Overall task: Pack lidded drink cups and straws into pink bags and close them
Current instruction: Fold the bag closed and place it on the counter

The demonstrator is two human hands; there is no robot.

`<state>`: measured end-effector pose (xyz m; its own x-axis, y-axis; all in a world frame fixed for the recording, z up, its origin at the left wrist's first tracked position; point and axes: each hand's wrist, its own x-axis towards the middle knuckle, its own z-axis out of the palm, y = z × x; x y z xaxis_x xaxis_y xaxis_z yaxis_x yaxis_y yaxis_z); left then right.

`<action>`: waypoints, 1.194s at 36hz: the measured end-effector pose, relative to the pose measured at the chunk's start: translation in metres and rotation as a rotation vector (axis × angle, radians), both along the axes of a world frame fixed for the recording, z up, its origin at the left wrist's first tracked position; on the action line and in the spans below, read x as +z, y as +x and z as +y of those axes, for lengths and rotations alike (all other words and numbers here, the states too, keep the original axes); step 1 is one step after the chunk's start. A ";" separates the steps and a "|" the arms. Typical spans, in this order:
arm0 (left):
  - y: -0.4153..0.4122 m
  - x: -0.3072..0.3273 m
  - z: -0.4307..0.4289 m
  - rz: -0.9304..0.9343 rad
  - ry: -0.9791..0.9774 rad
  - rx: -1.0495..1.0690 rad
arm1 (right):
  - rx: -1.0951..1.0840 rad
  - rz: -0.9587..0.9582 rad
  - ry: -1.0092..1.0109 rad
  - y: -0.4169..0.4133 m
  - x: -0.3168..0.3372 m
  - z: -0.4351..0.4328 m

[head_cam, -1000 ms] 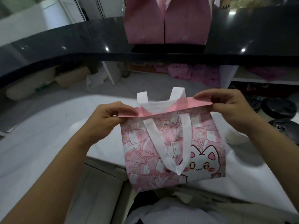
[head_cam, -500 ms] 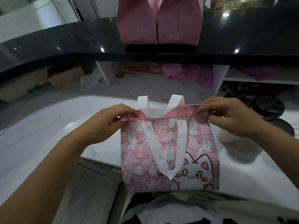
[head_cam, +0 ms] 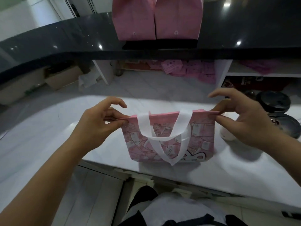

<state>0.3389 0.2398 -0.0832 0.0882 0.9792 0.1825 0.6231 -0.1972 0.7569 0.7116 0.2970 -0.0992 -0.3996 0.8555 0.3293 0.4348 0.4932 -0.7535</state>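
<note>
A pink bag (head_cam: 200,137) printed with a white cat and banknotes stands on the white counter (head_cam: 40,144), its white handles (head_cam: 162,139) hanging down the front. My left hand (head_cam: 101,124) pinches the bag's top left corner between thumb and fingers. My right hand (head_cam: 241,118) pinches the top right corner, index finger raised. The top edges lie pressed together. Two black-lidded cups (head_cam: 273,103) (head_cam: 285,124) stand just right of my right hand. What is inside the bag is hidden.
Two more pink bags (head_cam: 135,18) (head_cam: 179,18) stand side by side on the raised black counter (head_cam: 65,39) behind. A small white object (head_cam: 225,134) sits by the bag's right side. Pink flat bags (head_cam: 174,67) lie on the shelf under the black counter.
The bag has been lowered from the air onto the white counter and stands farther from me. Both hands shifted from gripping the folded top strip to pinching its corners, fingers more spread.
</note>
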 end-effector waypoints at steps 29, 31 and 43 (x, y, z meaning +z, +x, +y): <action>0.075 0.007 0.046 0.599 -0.049 -0.090 | 0.143 -0.779 0.270 -0.064 0.014 0.035; 0.072 0.007 0.050 0.588 -0.105 -0.107 | 0.141 -0.754 0.249 -0.063 0.016 0.036; 0.081 0.009 0.069 0.653 -0.068 -0.172 | 0.174 -0.854 0.255 -0.074 0.012 0.041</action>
<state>0.4204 0.3083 -0.0745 0.3148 0.9489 -0.0222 0.9208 -0.2996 0.2498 0.6371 0.3376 -0.0869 -0.7113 0.7021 0.0327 0.6993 0.7116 -0.0677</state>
